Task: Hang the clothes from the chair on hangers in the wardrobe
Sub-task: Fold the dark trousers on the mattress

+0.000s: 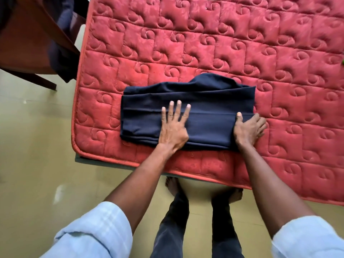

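Observation:
A dark navy garment lies folded into a rectangle on the red quilted mattress, near its front left corner. My left hand lies flat on the middle of the garment with its fingers spread and straight. My right hand is at the garment's right edge, thumb on top of the fabric and fingers curled around the edge. At the upper left stands a wooden chair with more dark clothing draped over it. No hanger or wardrobe is in view.
The mattress edge runs diagonally in front of me, with glossy tan floor to the left and below. My bare feet and dark trousers stand close to the mattress. A chair leg reaches toward the mattress corner.

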